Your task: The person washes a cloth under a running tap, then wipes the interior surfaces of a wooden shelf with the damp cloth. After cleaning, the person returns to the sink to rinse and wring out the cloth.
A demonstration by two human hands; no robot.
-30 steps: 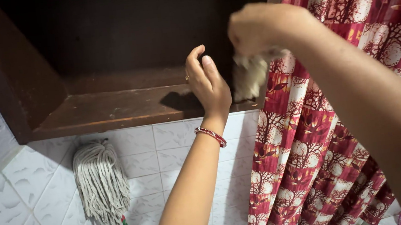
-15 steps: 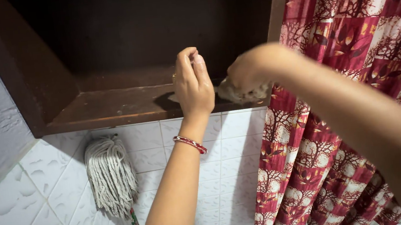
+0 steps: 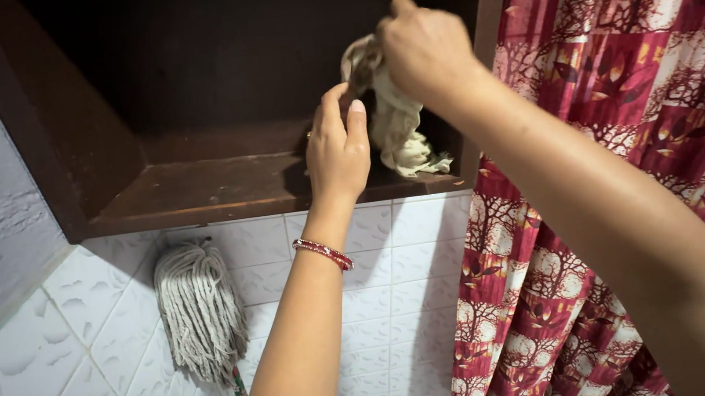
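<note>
Rag (image 3: 393,123) hangs bunched in my right hand (image 3: 424,48), lifted clear of the brown shelf (image 3: 218,187) — my left hand (image 3: 337,151) sits just beside it, fingers loosely curled and empty. Shelf's surface looks dull and streaky — wiping seems unfinished.

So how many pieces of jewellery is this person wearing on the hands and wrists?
2. A red beaded bangle circles the left wrist, and a thin gold ring sits on a finger of the left hand. The right hand shows none, though its fingers are partly hidden.
</note>
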